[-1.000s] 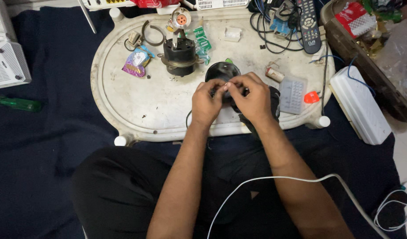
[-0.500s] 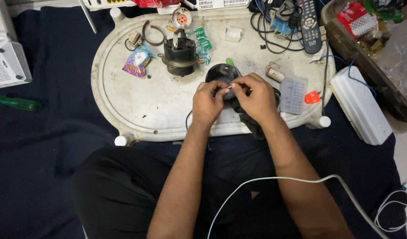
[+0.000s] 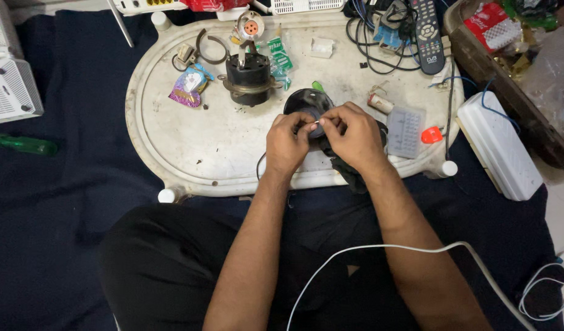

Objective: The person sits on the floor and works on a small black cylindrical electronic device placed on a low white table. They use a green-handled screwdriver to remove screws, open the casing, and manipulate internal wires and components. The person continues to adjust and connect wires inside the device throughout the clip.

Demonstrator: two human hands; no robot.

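Observation:
My left hand [image 3: 288, 144] and my right hand [image 3: 350, 133] meet over a round black housing [image 3: 305, 101] on a white oval tray table [image 3: 190, 144]. The fingertips of both hands pinch a small thin light-coloured piece [image 3: 317, 124] between them, just in front of the housing. A black cloth or cable bundle [image 3: 349, 171] lies under my right wrist. A black motor with a metal base [image 3: 250, 78] stands behind my left hand.
On the tray lie a purple sachet [image 3: 187, 87], green packets [image 3: 281, 58], a grey keypad [image 3: 406, 132], an orange cap [image 3: 431, 135], a remote [image 3: 426, 37] and tangled cables [image 3: 374, 37]. A white box [image 3: 499, 147] sits right, a green screwdriver [image 3: 24, 144] left. A white cable [image 3: 386, 250] crosses my lap.
Both hands stay together at the black housing; fingers shift slightly while working the small piece. Nothing else on the tray has moved.

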